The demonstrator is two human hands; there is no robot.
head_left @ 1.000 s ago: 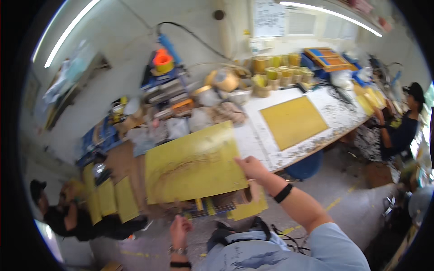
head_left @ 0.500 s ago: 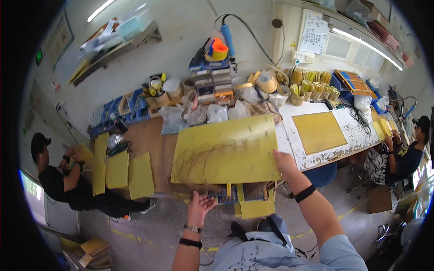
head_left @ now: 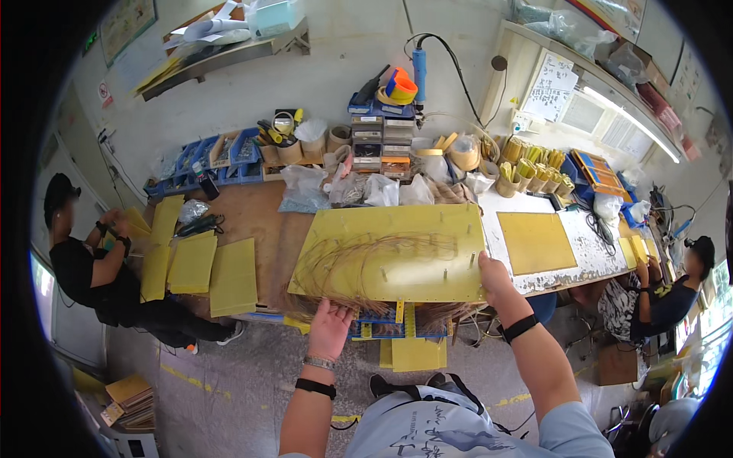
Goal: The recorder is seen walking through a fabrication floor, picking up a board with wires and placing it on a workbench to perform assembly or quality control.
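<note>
Desk (head_left: 259, 221) of brown wood runs across the view, its right part topped by a speckled white surface (head_left: 592, 256). Large yellow board (head_left: 393, 248) with pegs and thin wire loops lies flat at the desk's near edge, centre. Right hand (head_left: 492, 278) grips the board's near right corner, fingers closed on the edge. Left hand (head_left: 330, 327) holds the near left edge from below, grip closed on it. Smaller yellow sheet (head_left: 536, 242) lies on the white surface, right of the board. Yellow panels (head_left: 233, 276) lie at the left end, beside a seated person in black (head_left: 88, 267). Blue bins (head_left: 221, 156) and tape rolls (head_left: 534, 172) line the back.
</note>
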